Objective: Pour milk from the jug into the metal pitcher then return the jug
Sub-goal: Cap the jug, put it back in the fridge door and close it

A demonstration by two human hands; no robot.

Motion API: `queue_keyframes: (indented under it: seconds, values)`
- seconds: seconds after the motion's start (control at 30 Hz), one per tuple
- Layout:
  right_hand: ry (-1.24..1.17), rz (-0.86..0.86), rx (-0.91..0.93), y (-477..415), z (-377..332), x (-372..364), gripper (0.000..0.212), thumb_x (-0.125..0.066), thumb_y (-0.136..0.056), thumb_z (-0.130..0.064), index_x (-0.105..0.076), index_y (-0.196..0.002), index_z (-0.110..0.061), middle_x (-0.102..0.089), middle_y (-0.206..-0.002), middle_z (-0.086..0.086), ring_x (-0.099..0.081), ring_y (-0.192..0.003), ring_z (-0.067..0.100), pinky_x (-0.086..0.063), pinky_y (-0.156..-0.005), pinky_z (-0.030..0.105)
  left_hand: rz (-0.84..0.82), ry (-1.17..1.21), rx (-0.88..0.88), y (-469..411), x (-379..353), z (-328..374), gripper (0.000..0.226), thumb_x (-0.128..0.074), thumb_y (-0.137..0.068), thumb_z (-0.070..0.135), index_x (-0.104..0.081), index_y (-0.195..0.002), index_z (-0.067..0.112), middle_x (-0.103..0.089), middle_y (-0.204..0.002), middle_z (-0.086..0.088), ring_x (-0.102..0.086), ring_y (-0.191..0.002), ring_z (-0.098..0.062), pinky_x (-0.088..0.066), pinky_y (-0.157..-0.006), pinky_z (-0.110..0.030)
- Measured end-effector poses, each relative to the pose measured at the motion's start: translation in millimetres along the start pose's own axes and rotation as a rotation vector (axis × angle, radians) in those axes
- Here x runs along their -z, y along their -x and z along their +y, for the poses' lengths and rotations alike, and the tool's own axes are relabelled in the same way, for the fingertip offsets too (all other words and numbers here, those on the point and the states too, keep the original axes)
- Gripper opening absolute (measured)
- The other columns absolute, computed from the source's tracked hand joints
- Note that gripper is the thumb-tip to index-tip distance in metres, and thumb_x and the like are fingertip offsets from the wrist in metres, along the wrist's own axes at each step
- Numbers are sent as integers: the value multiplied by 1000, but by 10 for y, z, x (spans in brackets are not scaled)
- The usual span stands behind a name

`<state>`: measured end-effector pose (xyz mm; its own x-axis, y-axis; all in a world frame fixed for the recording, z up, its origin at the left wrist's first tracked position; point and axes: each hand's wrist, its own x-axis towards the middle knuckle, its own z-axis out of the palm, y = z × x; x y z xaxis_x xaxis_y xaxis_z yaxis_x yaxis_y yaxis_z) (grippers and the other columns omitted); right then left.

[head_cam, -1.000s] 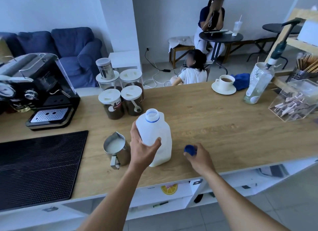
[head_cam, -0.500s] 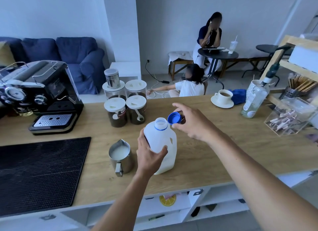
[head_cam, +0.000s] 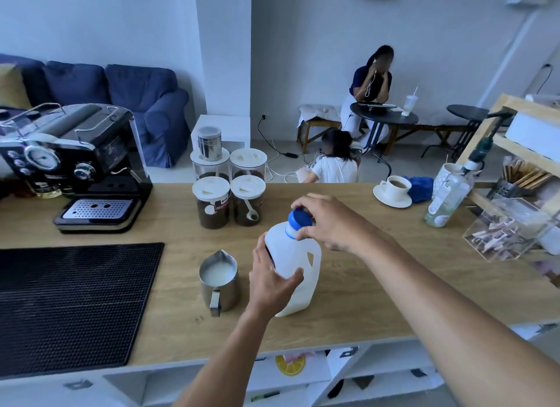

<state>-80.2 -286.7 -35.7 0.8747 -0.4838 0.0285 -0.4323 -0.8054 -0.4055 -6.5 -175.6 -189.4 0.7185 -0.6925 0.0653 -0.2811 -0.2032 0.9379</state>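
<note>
Jug [head_cam: 303,255], judged light and squeezable, is gripped mid-body by the left hand [head_cam: 269,282]; its cap [head_cam: 300,217] is pinched by the right hand [head_cam: 333,222].

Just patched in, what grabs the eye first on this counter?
The white milk jug at the centre of the counter: the left hand grips its body while the right hand pinches the blue cap on its neck. Just left of it stands the metal pitcher, holding milk.
</note>
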Motion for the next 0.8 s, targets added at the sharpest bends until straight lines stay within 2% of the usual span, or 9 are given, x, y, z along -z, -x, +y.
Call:
queue_keyframes:
  seconds: [0.1, 0.27, 0.4, 0.5, 0.57, 0.63, 0.67, 0.73, 0.8]
  values:
    - [72, -43, -2, -9, -22, -29, 49, -77, -80, -21, -58, -125, -21, -55, -118, -7, -53, -100, 17, -44, -82, 30, -16, -9, -3, -2, 24, 8, 104, -67, -60, 52, -17, -149, 33, -32, -145, 11, -41, -127, -13, -42, -104, -47]
    - [104, -96, -4, -41, -74, -23, 49, -75, -81, -13, -60, -126, -22, -57, -122, -7, -56, -102, 22, -48, -88, 37, -23, -17, 6, 13, 40, 5, 104, -68, -61, 52, -15, -149, 33, -32, -146, 9, -40, -129, -13, -41, -105, -47]
    - [142, -125, 2, -71, -110, 17, 49, -73, -81, -7, -61, -126, -23, -57, -123, -6, -52, -85, 17, -42, -67, 27, -23, -25, 12, 5, 39, -6, 106, -69, -62, 52, -13, -150, 33, -30, -148, 9, -37, -133, -14, -39, -107, -49]
    - [138, -120, -15, -79, -107, 38, 49, -74, -80, -10, -61, -125, -24, -56, -120, -7, -44, -61, 7, -31, -51, 20, -16, -36, 16, -4, 29, 3, 106, -67, -61, 53, -13, -150, 32, -29, -149, 9, -37, -135, -15, -39, -107, -50]
    - [147, -119, -26, -70, -141, 50, 50, -76, -80, -15, -60, -126, -24, -55, -121, -6, -48, -65, 6, -36, -57, 21, -14, -48, 12, -2, 27, 7, 106, -66, -61, 53, -13, -151, 32, -28, -151, 9, -35, -137, -15, -38, -107, -50]
    - [190, -124, -23, -70, -171, 40, 50, -76, -80, -17, -59, -126, -23, -56, -122, -5, -58, -89, 18, -48, -74, 30, -11, -59, 5, -4, 30, 11, 105, -66, -62, 53, -13, -150, 32, -28, -152, 8, -35, -137, -16, -39, -106, -50]
    - [212, -127, -16, -64, -178, 32, 48, -75, -81, -15, -59, -126, -22, -56, -121, -6, -58, -95, 21, -50, -78, 33, -12, -63, 1, -2, 31, 8, 105, -66, -63, 53, -13, -150, 31, -28, -152, 8, -35, -138, -16, -40, -105, -50]
    - [211, -138, 11, -37, -166, 30, 45, -66, -84, -3, -59, -124, -22, -57, -119, -9, -59, -89, 15, -49, -64, 25, -14, -71, -4, 3, 36, 8, 105, -66, -63, 53, -12, -150, 32, -27, -152, 8, -34, -138, -16, -40, -105, -50]
    - [179, -179, 54, 6, -141, 37, 52, -52, -84, 12, -60, -122, -21, -56, -121, -10, -63, -87, 12, -37, -42, 9, -18, -75, -6, 12, 39, 2, 105, -67, -64, 51, -11, -151, 34, -26, -152, 8, -33, -139, -16, -40, -106, -49]
